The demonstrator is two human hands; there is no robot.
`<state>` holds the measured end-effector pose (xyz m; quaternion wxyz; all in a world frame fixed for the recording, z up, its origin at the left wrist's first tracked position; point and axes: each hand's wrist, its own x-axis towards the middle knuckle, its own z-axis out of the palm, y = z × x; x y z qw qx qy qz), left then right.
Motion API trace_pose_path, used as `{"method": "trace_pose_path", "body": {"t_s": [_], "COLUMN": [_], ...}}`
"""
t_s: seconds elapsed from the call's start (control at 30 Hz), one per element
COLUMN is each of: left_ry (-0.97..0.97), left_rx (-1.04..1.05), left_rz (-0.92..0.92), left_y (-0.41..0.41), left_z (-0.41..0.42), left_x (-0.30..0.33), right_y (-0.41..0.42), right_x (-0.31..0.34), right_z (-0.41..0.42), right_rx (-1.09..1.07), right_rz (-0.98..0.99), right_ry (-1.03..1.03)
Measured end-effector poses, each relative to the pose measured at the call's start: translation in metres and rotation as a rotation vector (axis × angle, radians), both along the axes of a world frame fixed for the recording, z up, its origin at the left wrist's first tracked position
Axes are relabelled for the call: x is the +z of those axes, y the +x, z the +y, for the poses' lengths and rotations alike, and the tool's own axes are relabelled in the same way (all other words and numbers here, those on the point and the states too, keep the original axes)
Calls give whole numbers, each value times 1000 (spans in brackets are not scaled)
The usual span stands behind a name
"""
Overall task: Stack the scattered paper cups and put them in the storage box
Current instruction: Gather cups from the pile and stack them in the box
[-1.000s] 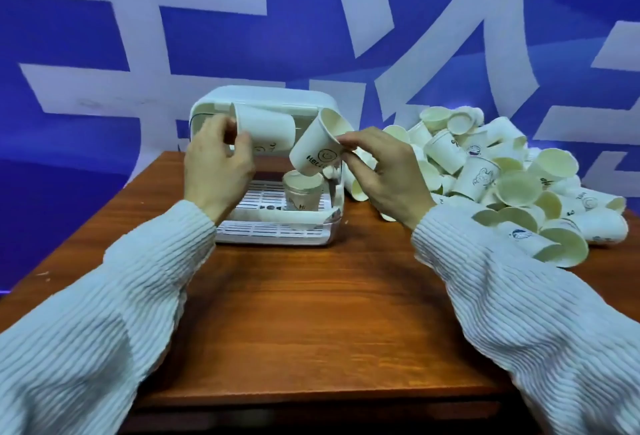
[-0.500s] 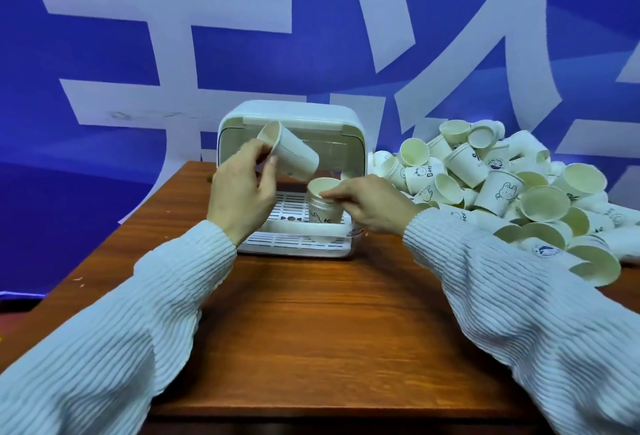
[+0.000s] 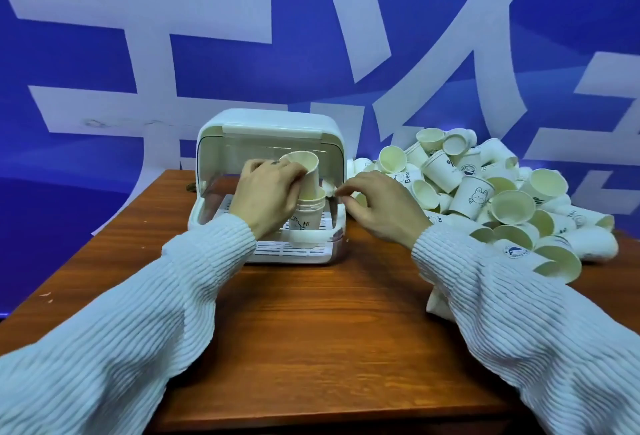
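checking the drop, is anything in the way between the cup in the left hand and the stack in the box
Nothing visible. The left hand holds the cup tilted, its base already entering the top of the stack in the storage box, whose front is open. The right hand is off to the side.

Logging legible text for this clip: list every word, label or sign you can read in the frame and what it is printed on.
"Hi": on the cup stack standing in the storage box.
"Bee", cut off: on a cup at the near edge of the cup pile.
Round blue logo on a near cup: lettering too small to read.
Large white strokes on the blue backdrop: cropped, not readable as words.
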<state>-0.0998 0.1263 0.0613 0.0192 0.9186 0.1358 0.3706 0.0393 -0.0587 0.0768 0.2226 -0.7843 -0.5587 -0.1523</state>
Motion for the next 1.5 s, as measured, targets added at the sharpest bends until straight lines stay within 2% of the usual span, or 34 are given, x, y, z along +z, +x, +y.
{"method": "trace_pose_path", "body": {"t_s": [0.13,0.23,0.3,0.37,0.47,0.53,0.6,0.73,0.8,0.9,1.0,1.2,1.27,1.33,1.5], "left_ry": [14,79,93,142,102,-12,-39,-5,-15,-85,-165,-263,-264,-258,-253], "left_rx": [-23,-38,-29,-50,-323,-516,-628,-693,-692,-706,-675,-627,-622,-616,-532], "left_rz": [308,390,369,267,85,186,340,629,684,651,586,388,289,186,-50], "left_y": [9,11,13,13,16,20,30,54,65,72,73,66,63,61,55], "left_z": [2,-7,-14,-29,-78,-119,-154,-184,-188,-188,-187,-182,-177,-171,-151], "left_x": [-17,-26,-21,-14,-15,-22,-34,-49,-54,-57,-54,-47,-44,-40,-22], "right_y": [8,13,17,21,32,40,48,55,56,63,74,84,84,79,55], "right_x": [-7,-12,-14,-14,-12,-10,-9,-7,-5,-5,-13,-29,-28,-23,-1], "right_z": [-14,-27,-38,-52,-81,-103,-130,-170,-189,-213,-227,-232,-233,-232,-208], "right_rx": [-31,-50,-69,-98,-172,-237,-311,-405,-455,-531,-543,-399,-375,-368,-382], "right_rz": [5,12,22,40,74,118,142,174,174,129,-35,-380,-485,-475,-156], "right_ry": [0,0,-4,-25,-35,-44,-95,-163,-190,-340,-519,-606,-554,-430,-51]}}
